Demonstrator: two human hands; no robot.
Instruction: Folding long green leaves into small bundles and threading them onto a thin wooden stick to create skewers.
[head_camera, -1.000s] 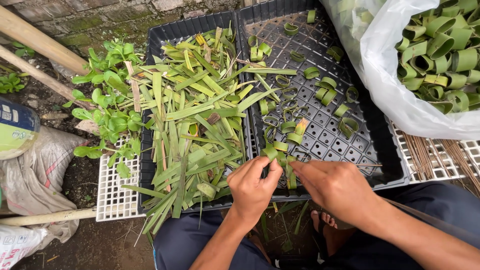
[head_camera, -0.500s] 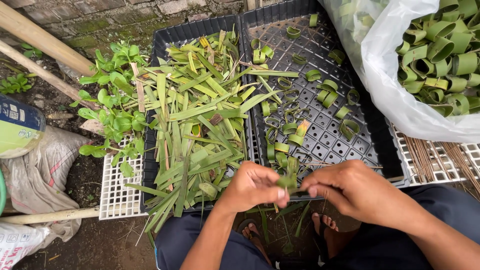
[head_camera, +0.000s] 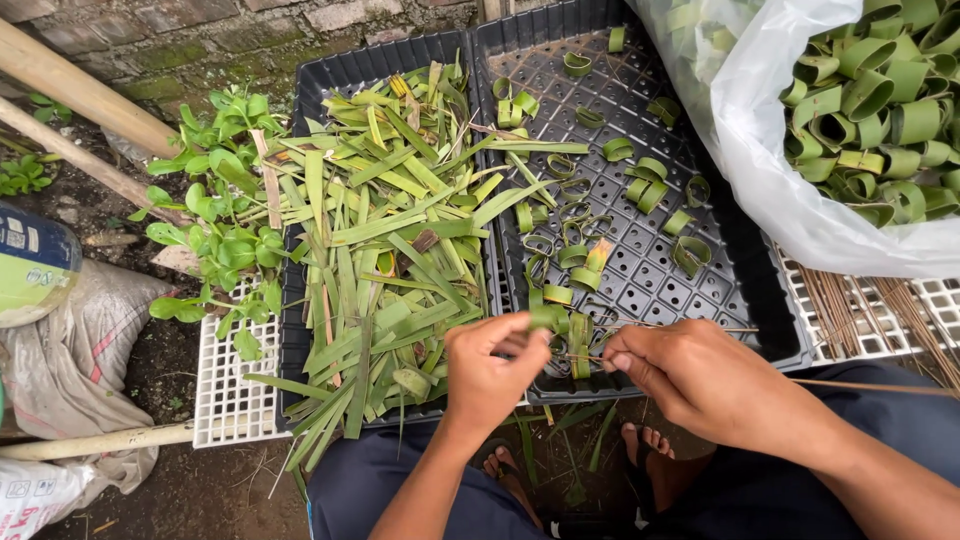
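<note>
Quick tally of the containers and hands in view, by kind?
Black trays: 2 (leaf strips, rolled rings)
White grid trays: 2 ()
Plastic bag of rings: 1
Hands: 2 (left hand, right hand)
Total: 7

Two hands are in view, the left hand (head_camera: 495, 370) and the right hand (head_camera: 700, 380), along with two bare feet (head_camera: 640, 445). Two black trays (head_camera: 760, 300) sit side by side, one heaped with too many cut leaf strips (head_camera: 380, 240) to count, the other holding roughly two dozen rolled leaf rings (head_camera: 640, 190). There are also two white grids (head_camera: 225, 400), one clear plastic bag (head_camera: 790, 190) packed with uncountable rings, two wooden poles (head_camera: 80, 90) and one bundle of thin sticks (head_camera: 850, 310).
</note>
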